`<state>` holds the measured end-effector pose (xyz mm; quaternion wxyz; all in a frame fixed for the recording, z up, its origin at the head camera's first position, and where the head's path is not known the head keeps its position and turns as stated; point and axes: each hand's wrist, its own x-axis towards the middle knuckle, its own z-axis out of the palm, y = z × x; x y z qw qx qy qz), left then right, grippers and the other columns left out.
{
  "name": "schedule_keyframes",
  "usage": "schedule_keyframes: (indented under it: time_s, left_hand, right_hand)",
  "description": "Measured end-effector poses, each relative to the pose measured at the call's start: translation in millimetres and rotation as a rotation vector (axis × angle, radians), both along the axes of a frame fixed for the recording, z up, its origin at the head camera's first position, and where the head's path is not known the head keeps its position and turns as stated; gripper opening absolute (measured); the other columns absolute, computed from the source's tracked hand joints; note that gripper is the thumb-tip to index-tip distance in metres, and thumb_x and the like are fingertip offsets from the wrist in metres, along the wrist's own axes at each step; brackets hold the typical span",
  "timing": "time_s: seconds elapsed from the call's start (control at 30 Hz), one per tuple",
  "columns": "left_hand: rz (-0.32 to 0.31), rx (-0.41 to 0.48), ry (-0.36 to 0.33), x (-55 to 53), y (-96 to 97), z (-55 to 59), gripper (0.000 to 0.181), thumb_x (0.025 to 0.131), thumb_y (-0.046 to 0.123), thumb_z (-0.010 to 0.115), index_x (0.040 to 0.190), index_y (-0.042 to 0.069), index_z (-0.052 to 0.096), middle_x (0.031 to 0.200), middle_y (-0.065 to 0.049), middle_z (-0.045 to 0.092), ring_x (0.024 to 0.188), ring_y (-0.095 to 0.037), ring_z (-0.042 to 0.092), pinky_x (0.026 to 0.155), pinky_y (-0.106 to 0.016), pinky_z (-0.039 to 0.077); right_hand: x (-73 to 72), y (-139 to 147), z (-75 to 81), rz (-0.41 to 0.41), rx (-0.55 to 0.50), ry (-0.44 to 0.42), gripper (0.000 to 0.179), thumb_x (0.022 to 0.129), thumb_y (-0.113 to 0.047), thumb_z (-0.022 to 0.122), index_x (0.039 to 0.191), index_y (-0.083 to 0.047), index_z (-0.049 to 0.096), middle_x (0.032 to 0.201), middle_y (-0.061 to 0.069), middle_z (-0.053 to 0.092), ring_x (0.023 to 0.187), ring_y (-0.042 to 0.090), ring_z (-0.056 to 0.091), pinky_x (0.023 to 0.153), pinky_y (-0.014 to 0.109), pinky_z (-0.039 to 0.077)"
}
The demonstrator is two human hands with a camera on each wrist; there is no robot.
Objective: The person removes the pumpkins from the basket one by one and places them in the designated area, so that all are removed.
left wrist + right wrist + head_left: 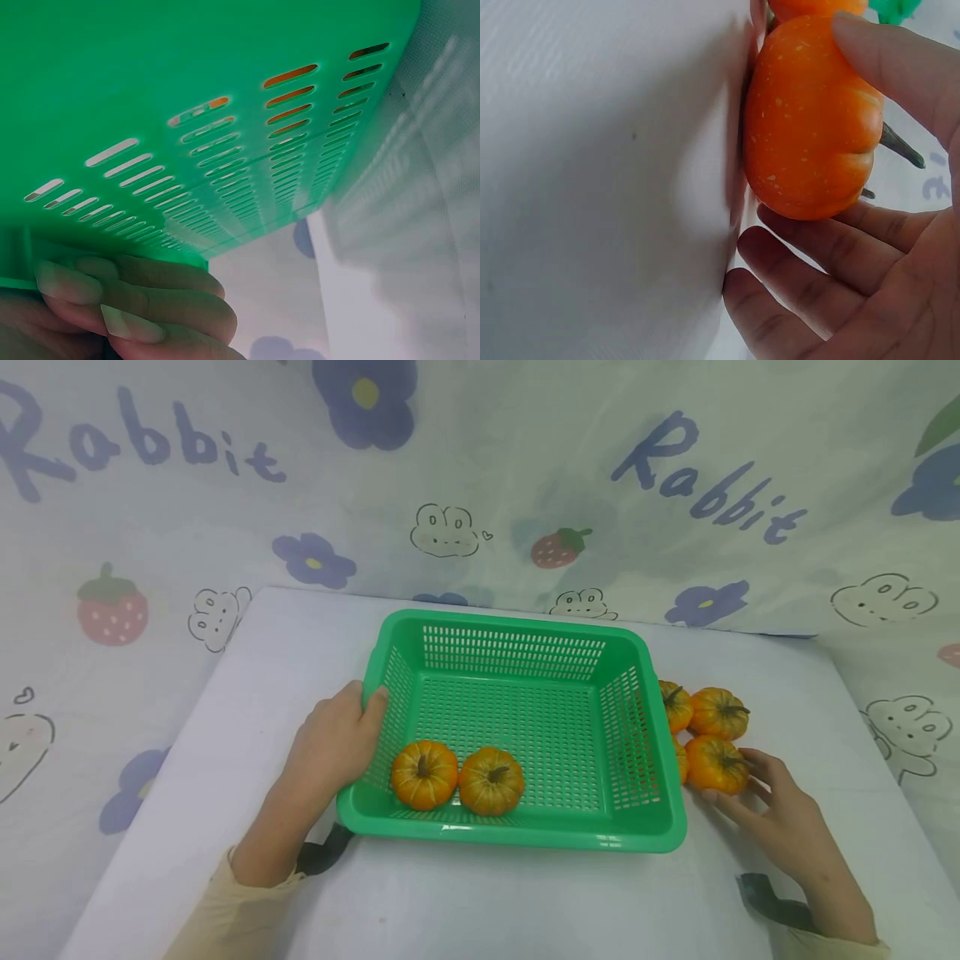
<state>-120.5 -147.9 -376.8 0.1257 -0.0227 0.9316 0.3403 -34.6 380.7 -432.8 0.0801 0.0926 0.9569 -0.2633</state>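
Observation:
My left hand [337, 739] grips the left rim of a green plastic basket [510, 835], thumb over the edge; in the left wrist view its curled fingers [165, 300] lie under the rim outside the slotted wall. Inside the basket, near its front left corner, sit two small orange pumpkins, one pumpkin [424, 775] beside the other pumpkin [491, 781]. To the right of the basket, my right hand [787, 818] holds another orange pumpkin [716, 764] between thumb and fingers. The right wrist view shows this pumpkin [810, 120] low by the tabletop, its dark stem pointing sideways.
More pumpkins stand close against the basket's right wall: one pumpkin [718, 712] behind the held one, others partly hidden by the rim. The table [450, 902] wears a white cover. A printed cloth [495, 468] with rabbits, flowers and strawberries hangs behind.

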Motion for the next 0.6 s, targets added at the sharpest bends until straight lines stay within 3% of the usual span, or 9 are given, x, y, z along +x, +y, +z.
schedule_keyframes:
  time_s: [0.6]
  left_hand:
    - [0.000,0.003,-0.017,0.1,0.0,-0.3,0.049,0.113,0.046,0.030,0.112,0.001,0.050,0.080,-0.015,0.057,0.058,-0.023,0.061,0.048,-0.035,0.055]
  right_hand:
    - [-0.7,-3.5,1.7,0.005,0.031,-0.004,0.107,0.093,-0.056,0.076,0.159,0.007,0.019,0.152,0.044,0.034,0.130,0.066,0.043,0.093,0.077,0.043]
